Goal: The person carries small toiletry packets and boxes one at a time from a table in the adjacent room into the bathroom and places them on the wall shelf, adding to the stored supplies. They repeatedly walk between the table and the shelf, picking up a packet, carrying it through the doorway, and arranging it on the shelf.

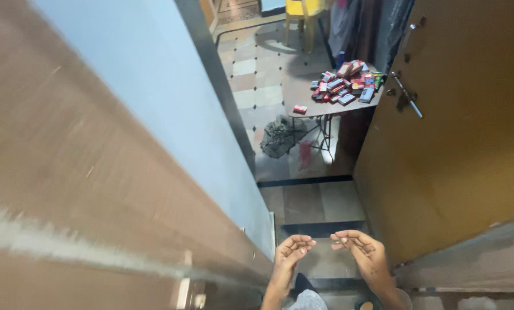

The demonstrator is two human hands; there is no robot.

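Both hands are empty, fingers loosely curled: the left hand [291,251] and right hand [361,252] hover near, over the doorstep [320,228]. The small red boxes [344,84] lie far off on the surface [296,92]; step through carefully past the open door [458,126].

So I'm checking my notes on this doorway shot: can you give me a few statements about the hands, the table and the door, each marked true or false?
1. Both hands, left hand and right hand, are empty, palms up. True.
2. The small boxes lie scattered on the floor. False: they are heaped on the brown table.
3. The wooden door on the right stands open. True.
4. A green chair stands past the table. False: the chair is yellow.
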